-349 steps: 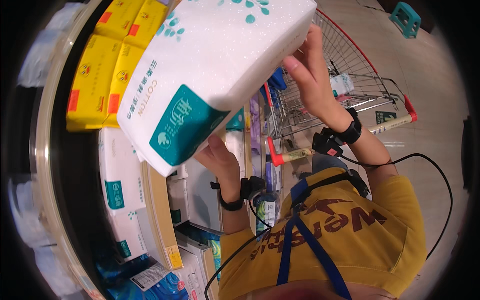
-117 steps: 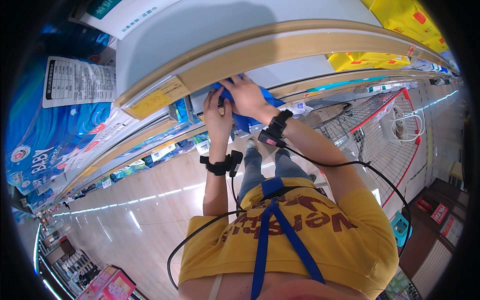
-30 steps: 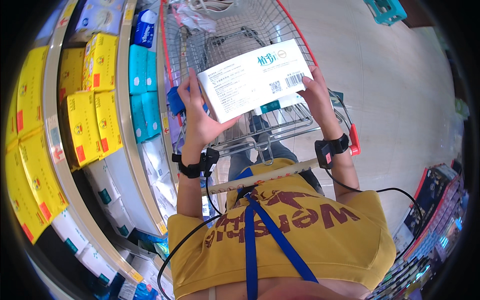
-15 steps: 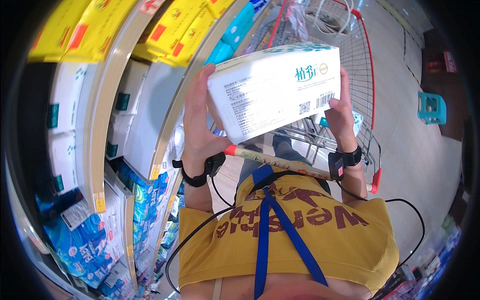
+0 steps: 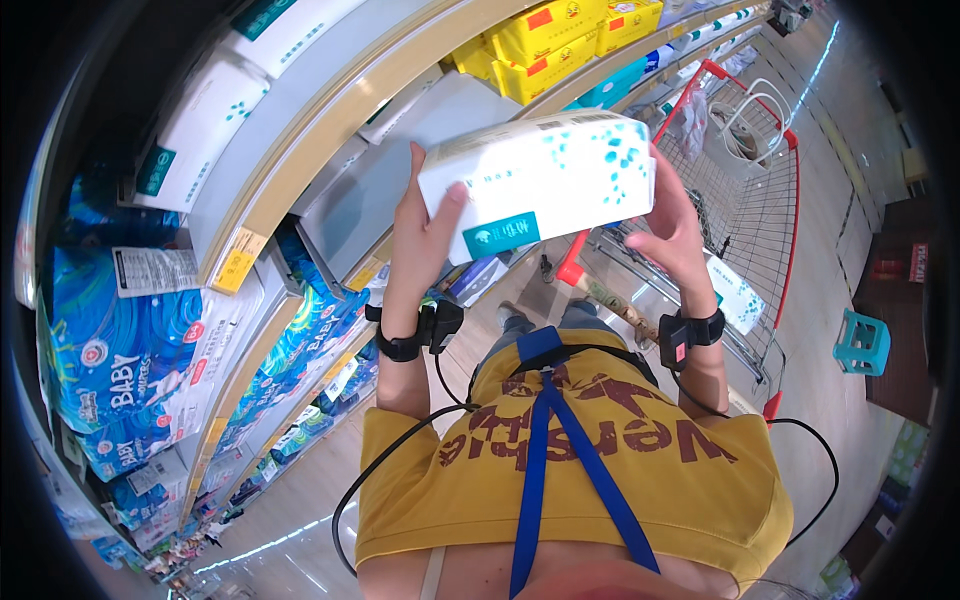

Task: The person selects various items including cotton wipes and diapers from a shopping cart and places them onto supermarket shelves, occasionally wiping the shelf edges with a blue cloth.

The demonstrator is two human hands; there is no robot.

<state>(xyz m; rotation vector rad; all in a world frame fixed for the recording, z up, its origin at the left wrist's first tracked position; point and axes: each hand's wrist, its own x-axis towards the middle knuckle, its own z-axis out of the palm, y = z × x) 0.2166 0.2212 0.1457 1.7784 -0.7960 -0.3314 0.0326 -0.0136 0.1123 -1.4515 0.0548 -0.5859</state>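
White, glossy wrapping printed with teal leaf sprigs covers the boxy soft pack (image 5: 545, 185), which is held in the air ahead of the torso, between the beige-edged grey shelving (image 5: 330, 135) and a red-rimmed wire shopping cart (image 5: 762, 212). It is tilted, its right end a little higher, and the printed side with the teal rectangular label (image 5: 500, 237) faces up toward the head, an angle that leaves most of the print in view.

The left hand (image 5: 425, 222) pinches the left end, thumb flat on the printed side and fingers along the end; this grip probably does most of the steadying. The right hand (image 5: 678, 225) is spread: its fingers run along the other end while the thumb stands away, just under the lower corner. Fingertips behind the pack are hidden. Bracing both ends seems sensible for something wide and likely soft, which might sag from one hand. Black wristbands (image 5: 708, 327) sit behind the palms, leaving all the fingers free.

A similar white pack (image 5: 735, 293) lies in the cart. On the shelving, yellow plastic packs (image 5: 545, 50) and large blue swirl-patterned packs (image 5: 115, 350) stand apart, apparently grouped by kind.
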